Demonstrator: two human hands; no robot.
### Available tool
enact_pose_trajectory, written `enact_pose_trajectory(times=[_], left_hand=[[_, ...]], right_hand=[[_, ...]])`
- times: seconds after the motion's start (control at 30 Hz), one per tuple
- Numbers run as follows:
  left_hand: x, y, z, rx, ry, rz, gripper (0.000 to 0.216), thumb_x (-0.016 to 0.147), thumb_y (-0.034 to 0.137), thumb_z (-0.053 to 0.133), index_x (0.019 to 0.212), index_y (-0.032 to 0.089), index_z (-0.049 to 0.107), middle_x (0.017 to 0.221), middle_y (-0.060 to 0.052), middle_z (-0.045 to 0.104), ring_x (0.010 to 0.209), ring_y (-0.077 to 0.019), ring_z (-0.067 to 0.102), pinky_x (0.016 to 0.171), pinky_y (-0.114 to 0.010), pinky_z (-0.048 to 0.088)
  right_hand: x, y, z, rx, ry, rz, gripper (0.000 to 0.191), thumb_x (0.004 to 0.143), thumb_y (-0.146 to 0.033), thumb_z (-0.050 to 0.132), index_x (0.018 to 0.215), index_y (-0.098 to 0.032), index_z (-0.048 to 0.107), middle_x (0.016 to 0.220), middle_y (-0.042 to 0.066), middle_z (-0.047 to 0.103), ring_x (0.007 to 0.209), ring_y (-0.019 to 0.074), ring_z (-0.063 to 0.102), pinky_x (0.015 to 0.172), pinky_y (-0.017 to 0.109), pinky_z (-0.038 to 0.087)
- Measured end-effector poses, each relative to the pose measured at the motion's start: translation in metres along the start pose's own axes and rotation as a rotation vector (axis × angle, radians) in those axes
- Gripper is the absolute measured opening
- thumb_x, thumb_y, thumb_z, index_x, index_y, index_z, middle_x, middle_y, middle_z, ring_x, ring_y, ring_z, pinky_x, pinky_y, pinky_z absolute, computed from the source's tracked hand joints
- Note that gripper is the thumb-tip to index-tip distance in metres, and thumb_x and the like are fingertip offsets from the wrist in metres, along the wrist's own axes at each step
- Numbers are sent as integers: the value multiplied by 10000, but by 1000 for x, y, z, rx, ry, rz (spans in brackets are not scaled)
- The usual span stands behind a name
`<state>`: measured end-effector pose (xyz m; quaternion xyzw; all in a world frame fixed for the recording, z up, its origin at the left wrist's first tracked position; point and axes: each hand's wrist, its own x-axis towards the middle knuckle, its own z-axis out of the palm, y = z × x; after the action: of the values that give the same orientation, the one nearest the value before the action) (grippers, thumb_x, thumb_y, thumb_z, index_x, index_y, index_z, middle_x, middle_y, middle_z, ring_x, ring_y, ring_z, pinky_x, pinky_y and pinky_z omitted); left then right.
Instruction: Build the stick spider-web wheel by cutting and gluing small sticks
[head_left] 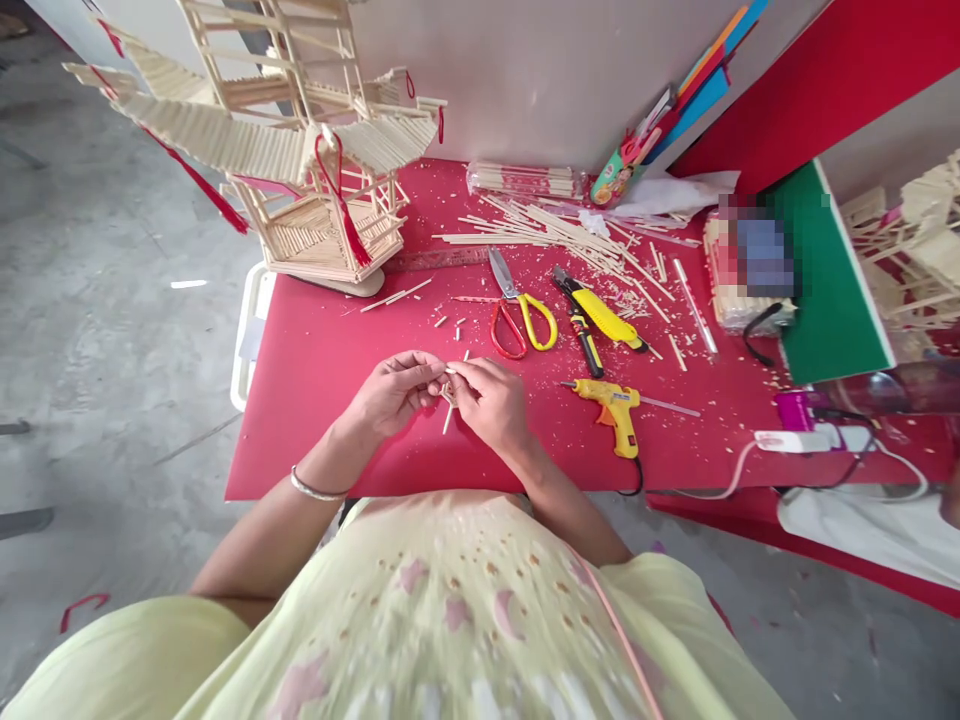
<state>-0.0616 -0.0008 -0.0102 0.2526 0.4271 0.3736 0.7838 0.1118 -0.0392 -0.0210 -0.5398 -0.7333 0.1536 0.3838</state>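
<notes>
Over the near part of the red table (315,440), my left hand (394,392) and my right hand (489,400) meet, fingertips pinched together. Between them they hold thin wooden sticks (450,392), one pointing down toward the table. Both hands have their fingers closed on the sticks. A metal bangle (315,490) circles my left wrist.
Red-and-yellow scissors (517,310), a yellow cutter (600,315) and a yellow glue gun (611,408) lie right of my hands. Loose sticks (555,232) are heaped at the back. A stick-built pagoda model (300,150) stands at the table's left corner. A power strip (810,438) sits far right.
</notes>
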Motion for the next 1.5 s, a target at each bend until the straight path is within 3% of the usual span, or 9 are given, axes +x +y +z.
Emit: enact_pose_trajectory(times=[0.33,0.57,0.7,0.83,0.9,1.07,1.17,1.33,1.5], left_hand=[[-1,-2,-3,68,15,-15,217,720,235,881,811,102,735,652,-31,662,510,-67,570,461,-152,460],[-5,-13,8,-75,77,-37,248,678,203,896,822,106,720,696,-20,665,603,-74,609,529,-151,484],[-7,-13,7,-12,149,-2,263,674,266,892,801,118,717,709,-27,665,564,-69,550,470,-171,407],[0,-6,-2,429,271,259,187,747,323,830,820,169,754,606,8,588,504,-83,438,468,-220,329],[10,1,-4,778,292,468,106,769,286,801,808,191,774,768,-27,675,598,-106,494,569,-241,400],[44,17,2,1285,-92,642,107,819,193,693,847,216,794,973,-75,710,839,-180,619,754,-277,435],[61,18,5,1448,-147,603,113,797,172,667,787,214,771,905,-74,694,809,-189,610,702,-274,414],[65,16,5,1316,-144,563,89,781,149,653,738,177,725,814,-63,672,720,-156,570,667,-253,411],[44,16,7,815,-45,202,165,728,288,812,765,155,723,567,-14,609,500,-108,491,496,-225,366]], right_hand=[[-13,6,3,12,20,2,206,1037,-288,537,1038,-212,727,929,56,787,836,178,701,815,295,517],[-22,7,21,164,93,127,235,1062,-332,496,1034,-221,701,951,58,783,884,173,723,821,278,543],[-19,10,11,178,87,185,246,1063,-356,499,1044,-230,709,930,45,779,871,172,721,826,285,542],[-10,23,-10,14,132,247,262,1063,-360,493,1039,-231,720,990,67,777,950,207,700,903,335,521],[-6,29,-16,-51,110,227,264,1062,-359,494,1031,-236,726,1008,72,767,971,218,682,914,347,509],[-7,35,-17,-106,92,199,256,1066,-342,487,1075,-239,722,1037,73,751,996,224,664,920,345,494],[-11,35,-12,-124,74,174,246,1063,-322,492,1079,-232,721,1026,71,749,986,224,654,909,344,485],[-13,35,-9,-108,49,159,228,1053,-310,516,1060,-227,729,1011,66,748,976,218,648,886,332,481],[-9,34,-5,-11,-8,136,257,1056,-355,522,1165,-238,723,1069,64,753,1007,211,658,932,332,489]])
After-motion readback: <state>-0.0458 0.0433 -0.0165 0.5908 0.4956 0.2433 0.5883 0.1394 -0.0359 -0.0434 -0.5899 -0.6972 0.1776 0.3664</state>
